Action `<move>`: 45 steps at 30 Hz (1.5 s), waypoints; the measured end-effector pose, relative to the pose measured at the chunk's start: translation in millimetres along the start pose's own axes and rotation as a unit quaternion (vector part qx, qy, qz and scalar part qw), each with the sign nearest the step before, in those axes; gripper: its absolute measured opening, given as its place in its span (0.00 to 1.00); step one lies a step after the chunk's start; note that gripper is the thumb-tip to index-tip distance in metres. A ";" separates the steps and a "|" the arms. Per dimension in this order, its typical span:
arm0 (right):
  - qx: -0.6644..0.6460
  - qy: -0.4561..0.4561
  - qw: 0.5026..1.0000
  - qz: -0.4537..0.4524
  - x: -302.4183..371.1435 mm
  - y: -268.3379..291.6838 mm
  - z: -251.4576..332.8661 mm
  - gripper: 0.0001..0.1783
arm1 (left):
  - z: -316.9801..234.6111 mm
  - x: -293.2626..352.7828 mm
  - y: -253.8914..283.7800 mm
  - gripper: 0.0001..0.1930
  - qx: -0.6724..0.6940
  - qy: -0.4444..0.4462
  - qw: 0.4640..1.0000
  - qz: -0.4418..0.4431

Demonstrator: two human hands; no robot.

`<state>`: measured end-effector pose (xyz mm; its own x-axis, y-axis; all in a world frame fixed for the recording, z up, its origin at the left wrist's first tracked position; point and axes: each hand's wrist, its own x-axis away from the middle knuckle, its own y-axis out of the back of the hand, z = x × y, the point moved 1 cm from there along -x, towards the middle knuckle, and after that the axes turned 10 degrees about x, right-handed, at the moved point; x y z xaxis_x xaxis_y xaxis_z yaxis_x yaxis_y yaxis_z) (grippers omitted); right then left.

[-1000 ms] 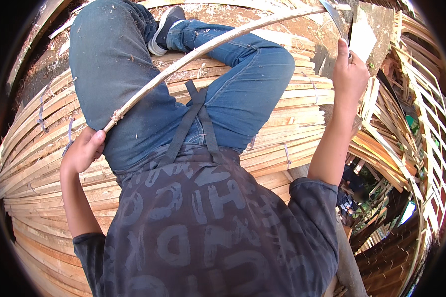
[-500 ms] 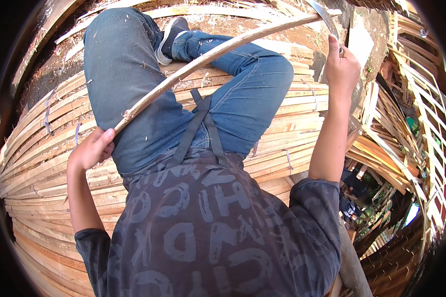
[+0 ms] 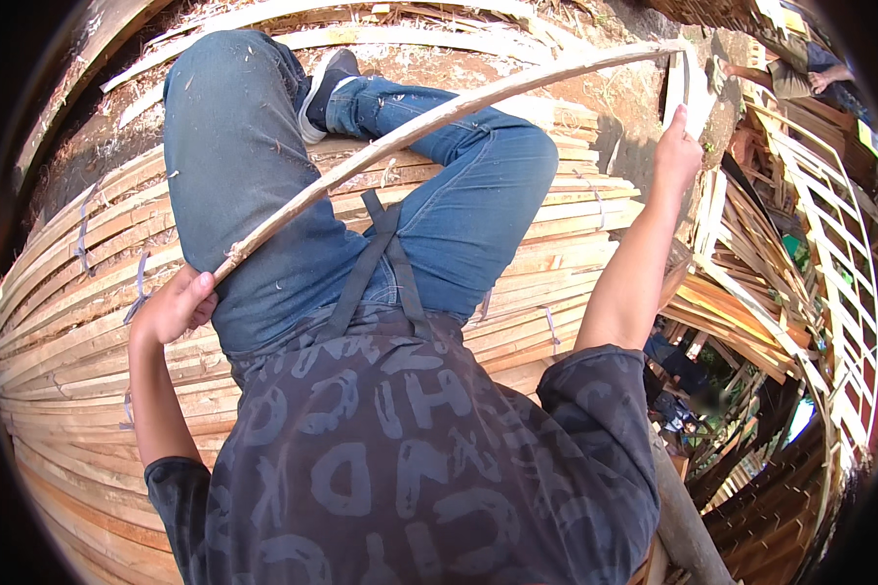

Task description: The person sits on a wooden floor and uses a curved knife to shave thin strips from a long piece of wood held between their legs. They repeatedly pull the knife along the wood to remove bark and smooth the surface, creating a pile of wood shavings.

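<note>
"Bundles of pale, straight-sawn wooden slats (image 3: 68, 336) spread out beneath me, and off to my right lies a heap of loose, orange-tinged split timber (image 3: 737, 317). At the upper right edge, another person (image 3: 829, 73) shows in part."

"And your hands?"

"Well apart. My left hand (image 3: 176, 307) is closed around the near end of a long, curved, pale-brown wooden stick (image 3: 390, 141), thumb on top. My right hand (image 3: 677, 154), raised and well out ahead, is wrapped around the handle of a tool with a slim, curved metal blade (image 3: 689, 78), thumb pointing up along it."

"Is the edge on the wood?"

"I can't fairly say: the blade stands at the stick's far tip against a glaring white patch, so touching or just beside, I couldn't swear to it."

"How would you handle it well?"

"To my mind, a firm left grip, so the stick can't roll; a shallow blade angle, so the edge skims and doesn't dig; light, even pressure along the bend; and my knees out of the blade's line."

"Where does the stick run, and how does it look?"

"From my left fist it slants up over the left leg of my faded blue jeans (image 3: 244, 117), then across in front of my folded right shin. It's slender at my end, smooth and light for most of its length, bowed upward in the middle, with a rough, frayed knot (image 3: 232, 253) just past my thumb."
</note>
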<state>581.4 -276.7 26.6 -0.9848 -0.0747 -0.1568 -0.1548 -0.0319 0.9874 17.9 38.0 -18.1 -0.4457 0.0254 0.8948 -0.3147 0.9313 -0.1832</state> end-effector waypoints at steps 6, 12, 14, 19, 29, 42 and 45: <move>-0.112 0.093 0.987 0.071 71.6 -15.4 6.4 0.36 | 6.9 -1.1 -3.9 0.38 0.064 -0.017 0.997 -0.031; -0.318 0.193 0.924 0.088 160.1 4.6 85.4 0.33 | -15.1 -1.3 -6.2 0.38 0.016 0.002 1.000 0.004; -0.240 0.276 0.928 0.063 177.2 18.6 112.7 0.32 | -15.3 -0.4 -8.1 0.39 0.025 0.000 1.000 -0.008; -0.116 0.304 0.946 0.007 155.7 18.4 117.3 0.33 | -17.2 2.2 -18.7 0.39 0.053 0.011 0.997 -0.060; -0.021 0.304 0.946 -0.110 108.4 8.8 104.0 0.33 | -32.1 8.0 -26.1 0.37 0.062 0.021 0.997 -0.041; -0.064 0.386 0.920 -0.027 159.5 24.5 130.1 0.32 | -23.8 6.2 -18.0 0.34 0.101 0.054 0.993 -0.031; -0.027 0.201 0.979 0.016 92.7 20.5 103.9 0.35 | -27.3 11.8 -21.1 0.35 0.099 0.048 0.993 -0.028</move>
<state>478.7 -180.8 34.3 -0.8766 -0.4629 -0.1317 -0.1094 -0.0749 0.9912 42.2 28.6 7.4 -0.3427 0.0185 0.9393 -0.5003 0.8426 -0.1992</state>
